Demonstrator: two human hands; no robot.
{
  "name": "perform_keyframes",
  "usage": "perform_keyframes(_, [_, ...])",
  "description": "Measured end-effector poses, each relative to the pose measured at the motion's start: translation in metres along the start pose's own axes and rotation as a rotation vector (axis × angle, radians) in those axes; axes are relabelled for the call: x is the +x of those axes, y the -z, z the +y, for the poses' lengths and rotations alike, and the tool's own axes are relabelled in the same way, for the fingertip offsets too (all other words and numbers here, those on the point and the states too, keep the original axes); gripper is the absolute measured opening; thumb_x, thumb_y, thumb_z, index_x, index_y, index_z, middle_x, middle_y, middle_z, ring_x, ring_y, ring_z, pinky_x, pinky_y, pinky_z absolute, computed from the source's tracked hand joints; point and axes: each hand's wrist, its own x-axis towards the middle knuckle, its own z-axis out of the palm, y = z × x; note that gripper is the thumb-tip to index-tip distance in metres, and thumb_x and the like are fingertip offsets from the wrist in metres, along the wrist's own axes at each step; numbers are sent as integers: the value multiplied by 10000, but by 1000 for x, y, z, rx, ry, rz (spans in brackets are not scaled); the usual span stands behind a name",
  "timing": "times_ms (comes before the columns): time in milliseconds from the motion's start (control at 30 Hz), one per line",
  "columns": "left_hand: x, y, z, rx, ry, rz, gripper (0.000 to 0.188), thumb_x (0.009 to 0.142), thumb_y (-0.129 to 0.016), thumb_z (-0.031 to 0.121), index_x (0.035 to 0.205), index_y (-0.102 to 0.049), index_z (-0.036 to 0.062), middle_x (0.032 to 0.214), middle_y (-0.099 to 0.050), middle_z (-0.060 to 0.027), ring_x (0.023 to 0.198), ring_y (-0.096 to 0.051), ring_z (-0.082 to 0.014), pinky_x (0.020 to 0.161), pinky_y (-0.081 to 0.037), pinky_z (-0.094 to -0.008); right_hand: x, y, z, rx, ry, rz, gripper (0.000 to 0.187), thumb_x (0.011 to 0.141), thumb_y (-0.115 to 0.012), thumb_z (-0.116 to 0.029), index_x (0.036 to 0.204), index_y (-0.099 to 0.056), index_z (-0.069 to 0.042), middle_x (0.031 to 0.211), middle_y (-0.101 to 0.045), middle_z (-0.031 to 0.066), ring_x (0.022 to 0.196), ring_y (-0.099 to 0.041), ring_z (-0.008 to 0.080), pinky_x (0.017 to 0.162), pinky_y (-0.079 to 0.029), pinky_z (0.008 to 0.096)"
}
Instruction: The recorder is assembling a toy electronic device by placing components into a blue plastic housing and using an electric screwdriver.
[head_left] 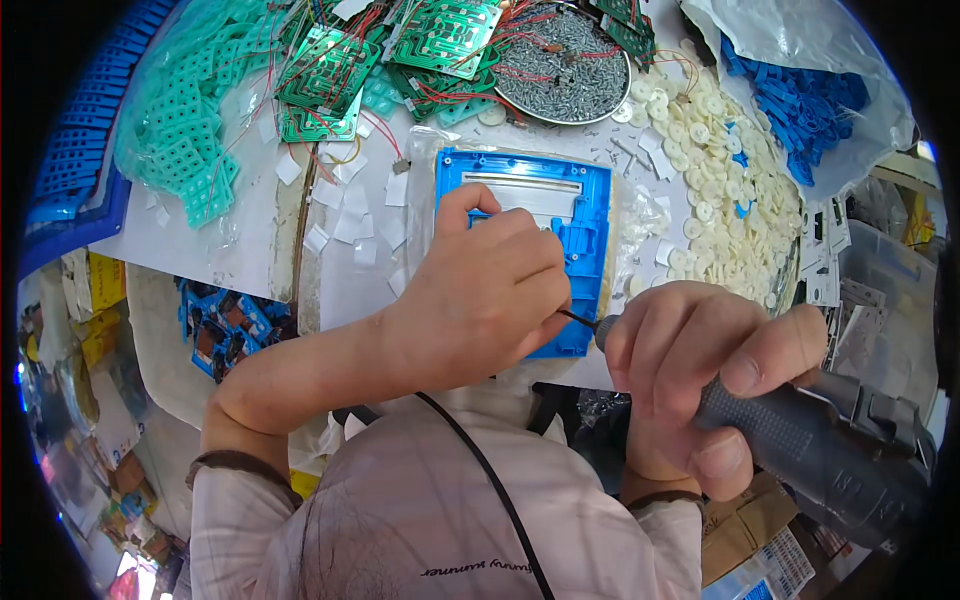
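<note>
right hand (695,355) wrapped round my screwdriver (810,450), left hand (490,285) curled over blue casing (592,225), can't tell its grip, shirt (400,500) has dark lettering (478,570)

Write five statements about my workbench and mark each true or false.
The right hand holds a dark grey cylindrical power screwdriver. True.
The round metal dish is empty. False: the dish holds small silver screws.
The left hand is over a blue rectangular plastic casing. True.
The heap of cream round plastic discs lies left of the casing. False: the heap lies right.
Green circuit boards with red wires lie beyond the casing. True.
</note>
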Motion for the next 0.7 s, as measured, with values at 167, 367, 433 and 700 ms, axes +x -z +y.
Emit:
perform_keyframes(167, [-4,-3,-7,141,12,-31,311,692,-830,278,949,-698,163,1153,-613,0,1074,-564,-231,1019,-295,-554,-9,10,19,17,-13,0,383,869,-749,-139,1119,-464,-88,751,-568,68,657,-540,192,651,-487,381])
perform_keyframes(367, [-9,-5,-11,179,7,-85,289,702,-812,288,936,-712,152,1209,-607,-14,1110,-553,-245,1053,-278,-586,-14,10,38,4,23,-2,297,849,-712,-23,1057,-502,-47,799,-577,99,685,-567,206,692,-509,374])
perform_keyframes(433, [-11,-7,-12,188,16,-62,265,705,-801,282,916,-713,147,1204,-610,-19,1113,-552,-245,1050,-280,-589,-10,10,50,-92,84,-68,261,841,-705,-17,1006,-505,-49,773,-580,95,654,-570,204,645,-511,364])
perform_keyframes(700, [-14,-14,-12,201,5,-50,280,698,-801,331,913,-723,170,1207,-621,-24,1128,-553,-230,1054,-288,-583,-9,13,56,-48,75,-56,293,884,-761,-163,1025,-546,-21,698,-594,77,583,-578,198,550,-502,343])
